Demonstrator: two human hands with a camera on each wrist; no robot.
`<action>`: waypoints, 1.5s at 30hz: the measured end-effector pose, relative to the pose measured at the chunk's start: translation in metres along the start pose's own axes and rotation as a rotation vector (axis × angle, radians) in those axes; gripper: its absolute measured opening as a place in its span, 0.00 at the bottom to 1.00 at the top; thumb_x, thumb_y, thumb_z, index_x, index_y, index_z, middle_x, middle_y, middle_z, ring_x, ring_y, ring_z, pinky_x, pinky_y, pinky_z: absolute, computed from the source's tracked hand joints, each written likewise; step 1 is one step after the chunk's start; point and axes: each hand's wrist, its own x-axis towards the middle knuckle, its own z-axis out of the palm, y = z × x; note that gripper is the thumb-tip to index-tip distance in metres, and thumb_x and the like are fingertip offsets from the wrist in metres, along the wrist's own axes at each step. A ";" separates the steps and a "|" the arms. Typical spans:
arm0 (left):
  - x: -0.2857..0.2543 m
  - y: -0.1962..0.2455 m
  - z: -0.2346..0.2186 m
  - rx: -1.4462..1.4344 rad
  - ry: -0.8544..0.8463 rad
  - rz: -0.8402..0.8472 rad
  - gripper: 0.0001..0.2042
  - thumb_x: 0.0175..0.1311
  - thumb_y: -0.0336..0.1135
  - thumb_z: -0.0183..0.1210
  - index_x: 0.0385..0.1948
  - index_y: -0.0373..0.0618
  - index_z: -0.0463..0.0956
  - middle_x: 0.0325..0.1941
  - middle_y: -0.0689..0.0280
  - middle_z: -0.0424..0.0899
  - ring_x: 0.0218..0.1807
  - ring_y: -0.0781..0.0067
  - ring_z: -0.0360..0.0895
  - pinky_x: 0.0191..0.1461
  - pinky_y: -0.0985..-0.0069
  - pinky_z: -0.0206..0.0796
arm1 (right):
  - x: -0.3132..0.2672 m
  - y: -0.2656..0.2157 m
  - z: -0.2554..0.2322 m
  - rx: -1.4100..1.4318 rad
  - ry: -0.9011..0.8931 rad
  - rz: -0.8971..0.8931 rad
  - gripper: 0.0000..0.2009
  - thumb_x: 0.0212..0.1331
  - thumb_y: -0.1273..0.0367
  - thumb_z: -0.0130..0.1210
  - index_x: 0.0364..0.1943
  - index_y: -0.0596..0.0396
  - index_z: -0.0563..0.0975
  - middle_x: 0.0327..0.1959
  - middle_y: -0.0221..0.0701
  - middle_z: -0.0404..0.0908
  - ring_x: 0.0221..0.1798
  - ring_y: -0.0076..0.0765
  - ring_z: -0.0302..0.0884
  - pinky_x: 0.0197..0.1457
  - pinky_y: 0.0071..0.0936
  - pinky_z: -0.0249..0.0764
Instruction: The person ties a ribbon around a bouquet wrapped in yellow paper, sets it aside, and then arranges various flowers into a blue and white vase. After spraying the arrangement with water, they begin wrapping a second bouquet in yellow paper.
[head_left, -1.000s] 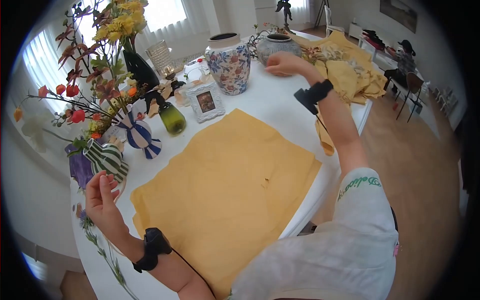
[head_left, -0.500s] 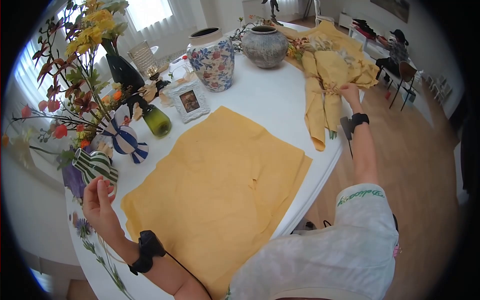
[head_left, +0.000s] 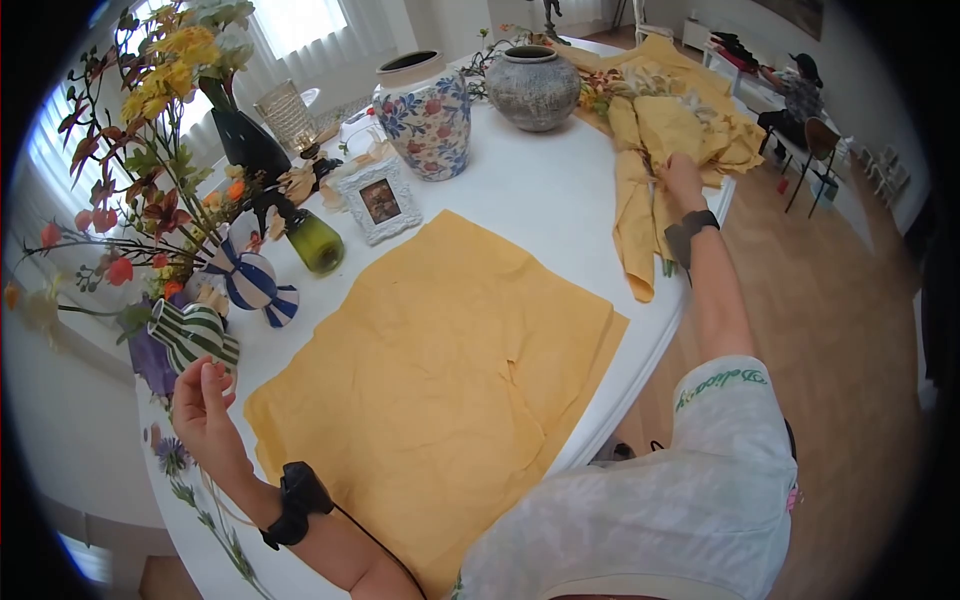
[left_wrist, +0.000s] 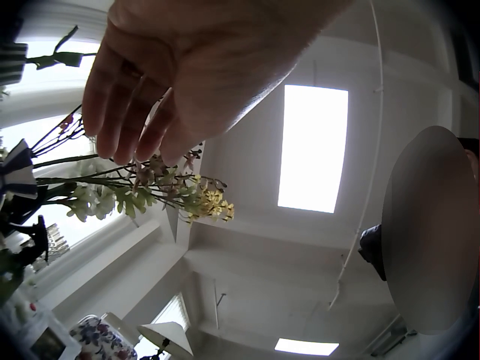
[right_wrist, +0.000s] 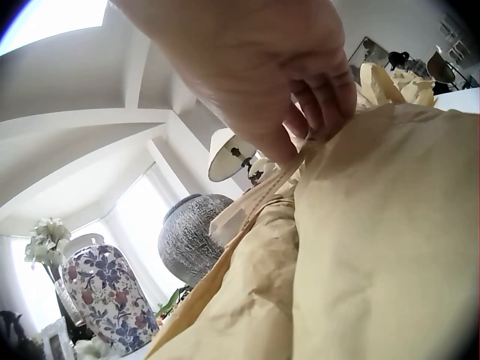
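A bouquet wrapped in yellow paper (head_left: 633, 235) lies at the table's far right, its green stem ends showing below the wrap. My right hand (head_left: 684, 182) is at its tied neck. In the right wrist view, curled fingertips pinch a pale ribbon (right_wrist: 259, 196) against the wrap. My left hand (head_left: 208, 425) is raised over the table's left side beside a green-striped vase (head_left: 195, 335). Its fingers are loosely bent with nothing in them, as the left wrist view also shows. A large flat sheet of yellow paper (head_left: 420, 360) lies in front of me, slightly torn and creased.
A floral vase (head_left: 425, 125), a grey pot (head_left: 532, 88), a picture frame (head_left: 380, 200) and a green glass bottle (head_left: 317, 245) stand along the back. Tall flowers (head_left: 165, 95) rise at left. Flower stems (head_left: 212, 525) lie at the left edge. Another person (head_left: 795, 100) sits beyond.
My right hand has come from beside the grey pot over to the bouquet's tied neck, then shifted slightly in along it. The left hand has barely moved. The head view has shifted slightly.
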 end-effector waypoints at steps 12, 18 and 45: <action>-0.001 0.004 -0.001 -0.004 0.024 0.014 0.09 0.59 0.36 0.54 0.35 0.41 0.74 0.30 0.69 0.78 0.31 0.84 0.72 0.33 0.87 0.62 | 0.005 -0.012 -0.002 0.329 0.414 -0.100 0.11 0.60 0.63 0.41 0.40 0.53 0.68 0.26 0.43 0.77 0.36 0.51 0.74 0.35 0.40 0.67; -0.001 0.007 -0.001 -0.044 0.006 -0.022 0.09 0.58 0.36 0.55 0.35 0.41 0.75 0.31 0.69 0.78 0.32 0.82 0.73 0.33 0.85 0.63 | 0.030 0.056 0.031 0.136 0.149 0.192 0.17 0.52 0.59 0.49 0.36 0.60 0.74 0.35 0.47 0.77 0.44 0.51 0.73 0.46 0.39 0.66; -0.001 -0.002 0.008 0.026 -0.048 0.097 0.08 0.56 0.36 0.56 0.31 0.41 0.76 0.24 0.70 0.77 0.28 0.83 0.72 0.31 0.84 0.62 | 0.012 0.076 0.020 1.328 -0.430 0.455 0.22 0.55 0.67 0.54 0.52 0.64 0.67 0.47 0.35 0.73 0.45 0.30 0.73 0.47 0.22 0.69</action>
